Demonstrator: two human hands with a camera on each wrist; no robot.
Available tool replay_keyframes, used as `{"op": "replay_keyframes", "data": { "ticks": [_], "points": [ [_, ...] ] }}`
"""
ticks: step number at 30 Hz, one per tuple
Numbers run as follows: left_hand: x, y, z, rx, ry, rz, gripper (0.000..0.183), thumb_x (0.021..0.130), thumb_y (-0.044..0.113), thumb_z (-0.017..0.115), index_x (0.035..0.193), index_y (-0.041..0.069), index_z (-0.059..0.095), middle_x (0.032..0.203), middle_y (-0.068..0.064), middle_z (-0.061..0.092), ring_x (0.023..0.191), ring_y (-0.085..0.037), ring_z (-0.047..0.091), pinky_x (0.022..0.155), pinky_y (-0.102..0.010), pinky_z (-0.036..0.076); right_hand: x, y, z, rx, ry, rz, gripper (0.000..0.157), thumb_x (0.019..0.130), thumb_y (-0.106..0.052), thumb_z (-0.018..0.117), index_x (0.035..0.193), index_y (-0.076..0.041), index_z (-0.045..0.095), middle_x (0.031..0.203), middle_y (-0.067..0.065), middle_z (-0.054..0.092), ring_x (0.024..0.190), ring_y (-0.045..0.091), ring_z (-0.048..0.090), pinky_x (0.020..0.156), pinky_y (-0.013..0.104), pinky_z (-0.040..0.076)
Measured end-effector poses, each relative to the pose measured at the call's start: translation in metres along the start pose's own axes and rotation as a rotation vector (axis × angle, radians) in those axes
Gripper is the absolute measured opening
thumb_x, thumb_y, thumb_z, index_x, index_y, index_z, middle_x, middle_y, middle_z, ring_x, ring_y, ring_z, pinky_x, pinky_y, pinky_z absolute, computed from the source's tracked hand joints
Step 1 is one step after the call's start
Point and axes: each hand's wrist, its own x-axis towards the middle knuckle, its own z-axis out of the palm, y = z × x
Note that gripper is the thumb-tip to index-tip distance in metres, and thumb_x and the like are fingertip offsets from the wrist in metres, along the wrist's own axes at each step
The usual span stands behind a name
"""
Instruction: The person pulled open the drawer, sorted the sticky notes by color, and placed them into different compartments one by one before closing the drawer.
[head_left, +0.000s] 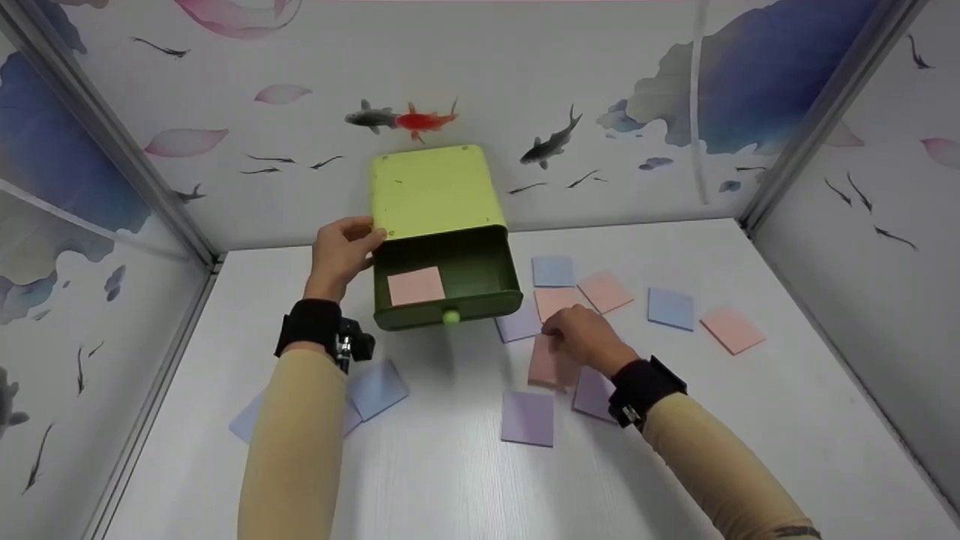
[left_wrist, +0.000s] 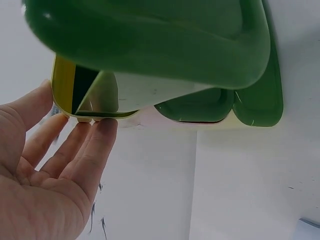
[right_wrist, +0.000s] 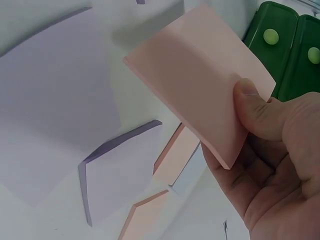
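Note:
My left hand [head_left: 341, 253] grips the front left edge of a small chest of drawers with a lime-green top [head_left: 435, 191]; in the left wrist view, fingertips and thumb lie along its rim. Its dark green top drawer [head_left: 480, 264] is pulled out, and a pink sticky note pad [head_left: 416, 286] lies inside at the left. To the right of the chest, my right hand [head_left: 589, 337] pinches another pink sticky note pad [right_wrist: 195, 80] between thumb and fingers, tilted over the table in the right wrist view. Lower drawer fronts [right_wrist: 271, 37] with round light green knobs show there too.
Purple pads [head_left: 527, 418] lie below and beside my right hand. Pink [head_left: 733, 331] and blue pads [head_left: 670, 308] are spread across the right of the table. More blue pads [head_left: 379, 390] lie partly under my left forearm. A patterned wall [head_left: 600, 202] stands behind the chest.

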Motion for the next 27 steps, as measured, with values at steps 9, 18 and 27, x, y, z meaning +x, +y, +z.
{"op": "replay_keyframes", "data": {
  "ticks": [9, 18, 27],
  "points": [
    [0.001, -0.001, -0.002, -0.005, -0.006, 0.011, 0.047, 0.095, 0.017, 0.064, 0.138, 0.003, 0.052, 0.136, -0.016, 0.055, 0.122, -0.026, 0.056, 0.097, -0.038, 0.053, 0.007, 0.001, -0.025, -0.031, 0.006, 0.027, 0.021, 0.086, 0.002, 0.066, 0.099, -0.01, 0.077, 0.093, 0.005, 0.073, 0.083, 0.02, 0.059, 0.084, 0.041, 0.053],
    [0.002, -0.002, 0.0, 0.016, 0.004, 0.009, 0.047, 0.096, 0.018, 0.063, 0.139, 0.004, 0.052, 0.134, -0.015, 0.055, 0.121, -0.025, 0.057, 0.097, -0.037, 0.052, 0.015, -0.013, -0.066, -0.083, 0.076, -0.021, 0.024, 0.088, 0.004, 0.061, 0.099, -0.01, 0.078, 0.098, 0.008, 0.074, 0.091, 0.026, 0.066, 0.083, 0.044, 0.054],
    [0.003, -0.003, 0.001, 0.028, 0.016, 0.019, 0.046, 0.096, 0.019, 0.063, 0.138, 0.005, 0.053, 0.133, -0.014, 0.056, 0.119, -0.025, 0.058, 0.096, -0.038, 0.053, 0.024, -0.033, -0.11, -0.112, 0.143, -0.093, 0.03, 0.087, 0.01, 0.056, 0.094, -0.01, 0.077, 0.091, 0.008, 0.073, 0.084, 0.024, 0.063, 0.076, 0.042, 0.053]
  ]
}}
